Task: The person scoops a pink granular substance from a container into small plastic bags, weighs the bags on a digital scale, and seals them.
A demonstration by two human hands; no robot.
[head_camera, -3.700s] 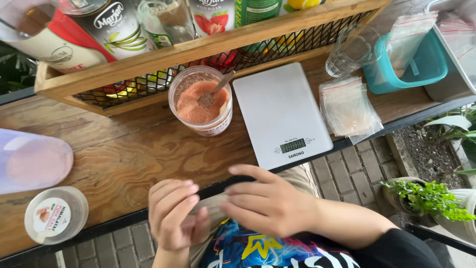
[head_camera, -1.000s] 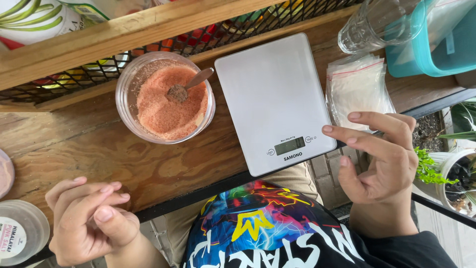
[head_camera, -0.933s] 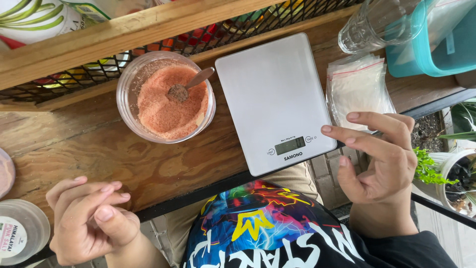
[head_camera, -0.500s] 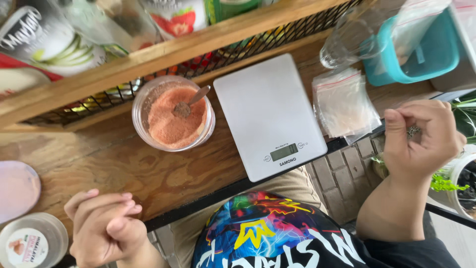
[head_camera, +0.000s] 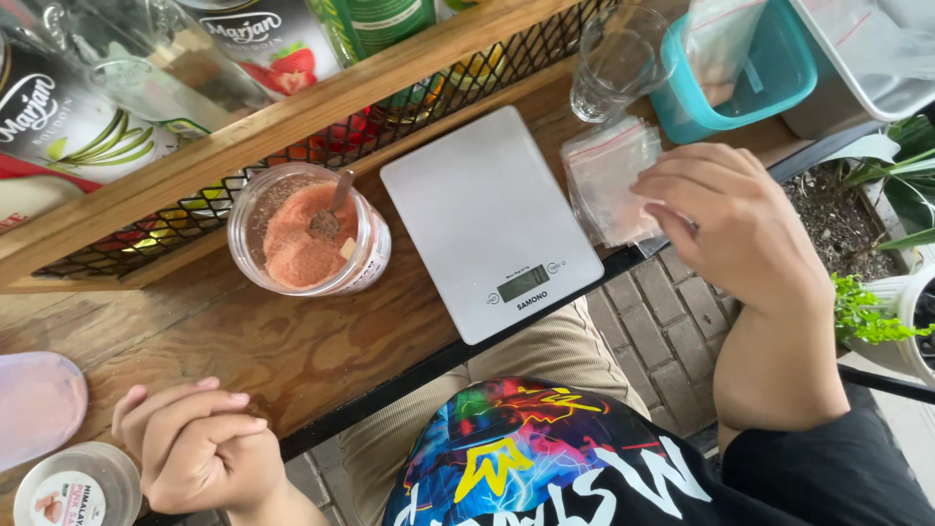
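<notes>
My right hand (head_camera: 735,229) reaches over the table's right end, its spread fingertips touching the edge of a stack of small clear zip bags (head_camera: 604,175). My left hand (head_camera: 200,448) rests at the table's near edge, loosely curled with nothing in it. Between them lies a flat white digital kitchen scale (head_camera: 477,209) with nothing on its plate. Left of the scale stands an open clear jar of pink powder (head_camera: 302,239) with a spoon (head_camera: 331,209) stuck in it.
A wooden shelf with black mesh (head_camera: 292,127) holding bottles runs along the back. An empty glass (head_camera: 618,63) and a teal tub (head_camera: 769,83) stand at the back right. A jar lid (head_camera: 73,487) and a pinkish bag (head_camera: 34,404) lie far left. Potted plants (head_camera: 872,312) stand right.
My right hand has come back from the right, out of a raised fist, and now lies on the stack of bags. The left hand stays curled at the table edge. The view shifted.
</notes>
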